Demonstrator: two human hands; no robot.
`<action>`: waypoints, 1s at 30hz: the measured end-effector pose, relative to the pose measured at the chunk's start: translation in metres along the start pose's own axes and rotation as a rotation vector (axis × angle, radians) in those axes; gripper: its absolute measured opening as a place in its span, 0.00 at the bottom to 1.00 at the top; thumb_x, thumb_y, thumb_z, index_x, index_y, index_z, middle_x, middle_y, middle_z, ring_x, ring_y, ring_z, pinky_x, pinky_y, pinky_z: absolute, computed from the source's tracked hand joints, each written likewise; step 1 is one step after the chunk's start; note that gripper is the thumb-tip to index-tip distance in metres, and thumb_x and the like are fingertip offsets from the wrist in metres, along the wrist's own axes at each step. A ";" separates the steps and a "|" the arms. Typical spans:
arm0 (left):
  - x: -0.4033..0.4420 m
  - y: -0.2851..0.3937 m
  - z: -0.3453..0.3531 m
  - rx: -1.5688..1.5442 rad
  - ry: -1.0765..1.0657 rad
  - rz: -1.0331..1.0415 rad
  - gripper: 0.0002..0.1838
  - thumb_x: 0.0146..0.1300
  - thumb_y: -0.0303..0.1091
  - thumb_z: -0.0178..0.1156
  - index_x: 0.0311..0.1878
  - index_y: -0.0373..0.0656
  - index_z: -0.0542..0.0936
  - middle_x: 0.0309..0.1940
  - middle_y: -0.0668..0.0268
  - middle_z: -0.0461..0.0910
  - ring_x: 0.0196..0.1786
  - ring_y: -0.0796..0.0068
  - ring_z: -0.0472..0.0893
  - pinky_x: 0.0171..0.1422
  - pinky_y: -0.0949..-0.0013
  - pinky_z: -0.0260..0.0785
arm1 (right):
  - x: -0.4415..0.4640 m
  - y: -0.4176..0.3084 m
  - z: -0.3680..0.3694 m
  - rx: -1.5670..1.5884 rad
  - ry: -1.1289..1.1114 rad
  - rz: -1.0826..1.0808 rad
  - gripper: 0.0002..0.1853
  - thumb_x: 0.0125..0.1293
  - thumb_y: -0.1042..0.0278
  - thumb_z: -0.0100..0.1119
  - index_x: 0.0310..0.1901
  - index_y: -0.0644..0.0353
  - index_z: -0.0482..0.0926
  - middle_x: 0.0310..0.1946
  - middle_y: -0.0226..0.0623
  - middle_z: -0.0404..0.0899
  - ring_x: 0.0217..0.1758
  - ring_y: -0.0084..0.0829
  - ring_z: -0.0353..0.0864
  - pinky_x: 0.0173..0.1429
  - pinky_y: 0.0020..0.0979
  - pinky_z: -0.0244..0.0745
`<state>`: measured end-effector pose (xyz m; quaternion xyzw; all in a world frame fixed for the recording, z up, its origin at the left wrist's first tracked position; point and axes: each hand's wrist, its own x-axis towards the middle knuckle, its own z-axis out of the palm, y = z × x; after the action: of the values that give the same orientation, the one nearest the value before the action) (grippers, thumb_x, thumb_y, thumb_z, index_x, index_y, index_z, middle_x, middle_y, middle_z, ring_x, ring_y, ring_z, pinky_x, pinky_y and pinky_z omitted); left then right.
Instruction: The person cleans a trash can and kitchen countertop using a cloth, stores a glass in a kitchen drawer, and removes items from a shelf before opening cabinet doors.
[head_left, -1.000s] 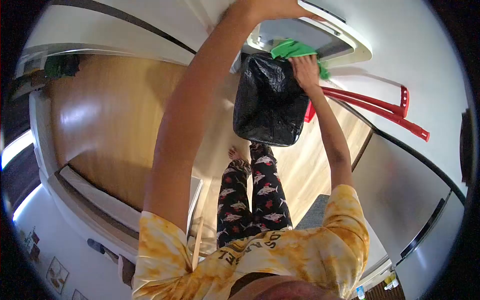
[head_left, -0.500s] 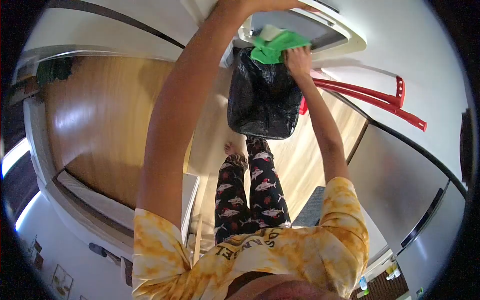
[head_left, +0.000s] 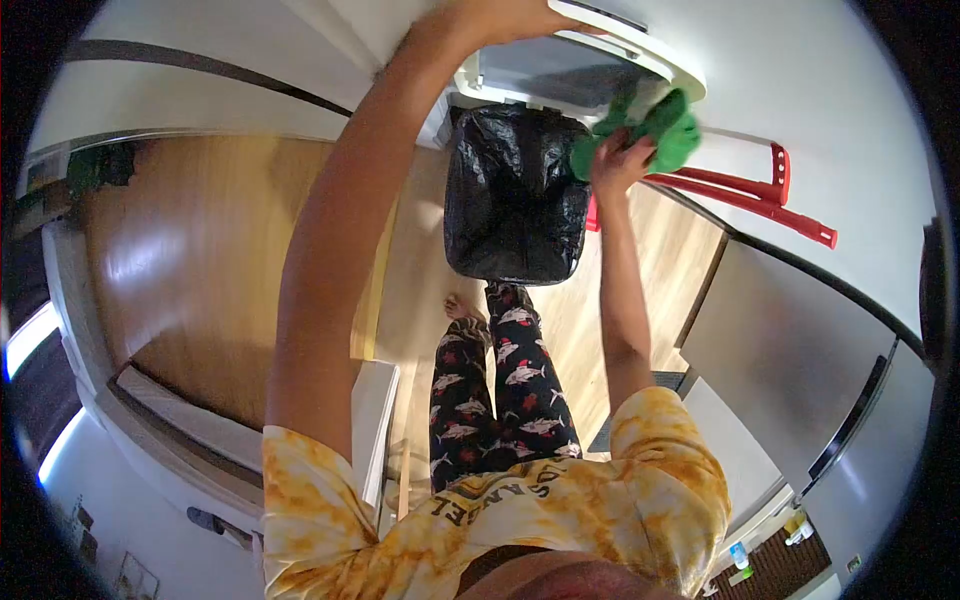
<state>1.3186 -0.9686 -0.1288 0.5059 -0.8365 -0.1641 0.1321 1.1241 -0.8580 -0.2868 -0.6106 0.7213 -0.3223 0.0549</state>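
Observation:
My left hand is at the top of the view, its fingers along the edge of the raised white bin lid, holding it up. The lid has a grey inner face. Below it stands a bin lined with a black plastic bag. My right hand grips a bunched green cloth just right of the bin's upper right corner. The inside of the bin is dark, and its contents cannot be made out.
Red long-handled bars lean by the wall to the right of the bin. A wooden panel fills the left side. A grey metallic appliance stands on the right. A dark mat lies on the wooden floor.
My right hand has moved the green cloth from over the bin's back edge to the right, and has turned. My left hand stays at the raised lid. The view has shifted slightly.

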 end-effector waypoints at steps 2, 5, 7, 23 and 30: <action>-0.002 0.001 0.001 -0.001 0.008 -0.013 0.26 0.47 0.58 0.55 0.24 0.39 0.80 0.24 0.52 0.77 0.32 0.52 0.77 0.40 0.59 0.69 | 0.023 -0.015 -0.012 -0.023 0.100 -0.053 0.20 0.44 0.77 0.53 0.42 0.70 0.64 0.35 0.56 0.69 0.40 0.57 0.66 0.46 0.45 0.62; 0.003 -0.006 0.015 0.098 0.100 0.071 0.26 0.48 0.58 0.55 0.25 0.40 0.80 0.24 0.54 0.77 0.32 0.53 0.77 0.40 0.59 0.69 | 0.041 -0.001 0.026 -0.054 0.381 -0.192 0.18 0.42 0.76 0.54 0.38 0.71 0.66 0.31 0.58 0.69 0.38 0.59 0.65 0.45 0.49 0.59; 0.003 0.001 0.010 0.094 0.009 0.019 0.25 0.48 0.58 0.55 0.26 0.41 0.81 0.25 0.55 0.78 0.34 0.54 0.77 0.41 0.59 0.69 | 0.024 0.001 0.025 0.093 0.150 0.106 0.20 0.40 0.76 0.54 0.39 0.72 0.67 0.34 0.61 0.68 0.41 0.60 0.65 0.48 0.49 0.59; 0.003 -0.005 0.030 -0.001 0.205 0.061 0.25 0.44 0.56 0.59 0.29 0.40 0.81 0.29 0.55 0.78 0.36 0.56 0.76 0.44 0.60 0.67 | 0.040 0.003 -0.031 0.052 0.731 -0.116 0.23 0.48 0.65 0.65 0.42 0.66 0.68 0.35 0.39 0.70 0.37 0.28 0.70 0.40 0.25 0.67; 0.001 -0.004 0.024 -0.007 0.175 0.094 0.22 0.44 0.53 0.62 0.26 0.39 0.80 0.23 0.54 0.77 0.33 0.55 0.77 0.41 0.61 0.68 | 0.075 0.016 -0.037 0.359 0.604 -0.311 0.25 0.52 0.54 0.61 0.41 0.68 0.66 0.37 0.38 0.66 0.37 0.27 0.70 0.40 0.24 0.67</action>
<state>1.3121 -0.9680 -0.1521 0.4778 -0.8441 -0.1159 0.2141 1.0745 -0.9112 -0.2426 -0.5708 0.5358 -0.6135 -0.1034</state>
